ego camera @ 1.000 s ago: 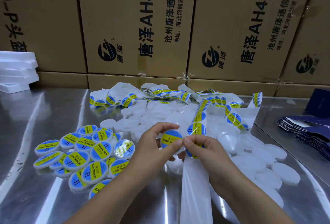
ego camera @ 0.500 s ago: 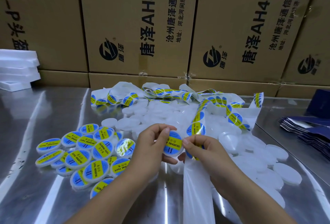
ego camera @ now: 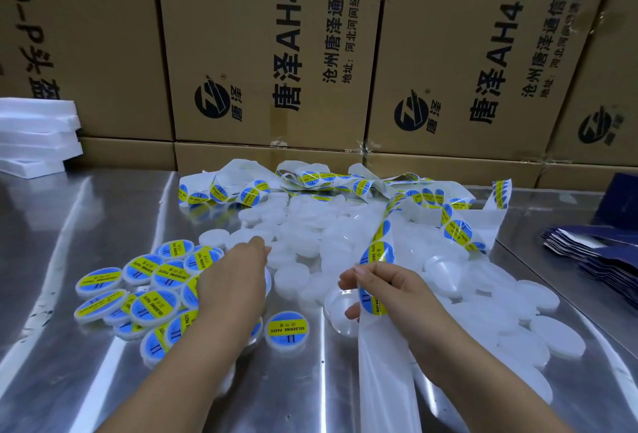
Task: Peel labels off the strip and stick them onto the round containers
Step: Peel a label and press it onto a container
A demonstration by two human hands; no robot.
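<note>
A long white backing strip [ego camera: 379, 374] with round blue-and-yellow labels [ego camera: 379, 255] runs from the table's near edge up into a tangle at the back. My right hand [ego camera: 397, 289] pinches the strip at a label. My left hand [ego camera: 238, 277] reaches forward over the labelled containers, fingers stretched toward the pile of plain white round containers [ego camera: 303, 232], holding nothing. A freshly labelled container [ego camera: 286, 331] lies alone on the table between my forearms. Several labelled containers [ego camera: 138, 287] are heaped at the left.
The work surface is a shiny steel table [ego camera: 69, 346]. Cardboard boxes [ego camera: 269, 53] form a wall behind. White foam trays [ego camera: 34, 136] are stacked at the far left. Dark blue pouches [ego camera: 593, 253] lie at the right edge.
My left hand let go of the labelled container, which now lies on the table, and moved forward-left toward the plain containers. My right hand still holds the strip.
</note>
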